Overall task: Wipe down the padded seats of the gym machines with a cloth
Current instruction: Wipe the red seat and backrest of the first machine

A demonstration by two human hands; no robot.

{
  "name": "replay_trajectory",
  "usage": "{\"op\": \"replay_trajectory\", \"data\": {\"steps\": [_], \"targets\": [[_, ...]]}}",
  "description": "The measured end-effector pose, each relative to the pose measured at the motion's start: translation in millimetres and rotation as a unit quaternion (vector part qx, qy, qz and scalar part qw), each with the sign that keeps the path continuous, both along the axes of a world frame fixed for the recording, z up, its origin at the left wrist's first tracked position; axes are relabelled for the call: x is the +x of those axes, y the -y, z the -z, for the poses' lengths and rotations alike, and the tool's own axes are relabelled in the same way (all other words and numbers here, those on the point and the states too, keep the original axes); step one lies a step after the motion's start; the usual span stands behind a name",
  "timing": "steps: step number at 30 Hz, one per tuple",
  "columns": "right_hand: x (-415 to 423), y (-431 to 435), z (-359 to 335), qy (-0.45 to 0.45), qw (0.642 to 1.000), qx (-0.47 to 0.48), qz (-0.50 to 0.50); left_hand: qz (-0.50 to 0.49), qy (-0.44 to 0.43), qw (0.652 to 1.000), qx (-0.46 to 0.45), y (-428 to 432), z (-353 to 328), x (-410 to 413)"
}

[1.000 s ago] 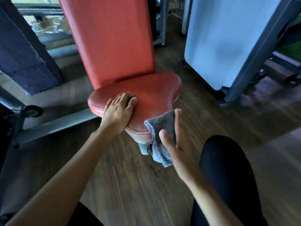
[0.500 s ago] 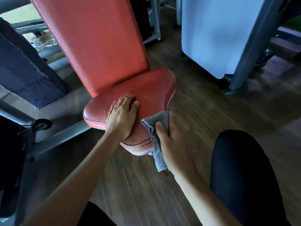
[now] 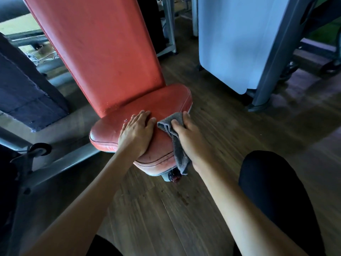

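Observation:
A red padded seat (image 3: 166,100) with a tall red backrest (image 3: 103,52) stands in front of me. My left hand (image 3: 136,133) rests flat on the seat's near left part, fingers straight and together. My right hand (image 3: 193,141) holds a grey cloth (image 3: 178,148) against the seat's right side, thumb on top of it. The cloth's upper end is bunched between thumb and forefinger, and its lower end hangs over the seat's front edge. My other right fingers are hidden behind the hand.
A white panel (image 3: 230,37) on a grey post (image 3: 273,61) stands to the right. A dark blue pad (image 3: 24,85) and a grey frame bar (image 3: 60,163) lie to the left. A red knob (image 3: 174,177) sits under the seat. My knee (image 3: 273,191) is low right, over wooden floor.
My right hand has brought the cloth up from the seat's front corner onto its right side. My left hand has stayed flat on the seat. My view has moved closer.

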State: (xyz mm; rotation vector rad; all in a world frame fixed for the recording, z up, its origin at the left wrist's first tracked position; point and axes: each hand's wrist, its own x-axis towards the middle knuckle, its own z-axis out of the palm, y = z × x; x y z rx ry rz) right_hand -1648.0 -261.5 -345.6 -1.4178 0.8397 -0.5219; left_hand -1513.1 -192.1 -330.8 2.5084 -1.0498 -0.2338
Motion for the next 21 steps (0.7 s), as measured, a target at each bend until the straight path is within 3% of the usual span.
{"op": "replay_trajectory", "data": {"steps": [4,9,15,18,21], "targets": [[-33,-39,1,0.033,0.999,-0.023,0.023,0.003,-0.007,1.000,-0.003,-2,-1,-1],[-3,7,1,-0.035,0.999,0.012,-0.027,-0.006,-0.006,1.000,0.005,1,-4,-3],[-18,-5,-1,-0.016,0.999,0.013,-0.043,-0.010,-0.009,1.000,-0.001,-3,-7,-5],[-11,10,-3,-0.011,0.997,0.063,-0.053,-0.016,-0.013,1.000,-0.002,-4,-9,-6],[-1,15,-11,0.012,0.994,0.105,0.006,-0.015,-0.017,1.000,-0.012,-5,-7,-6]]}}
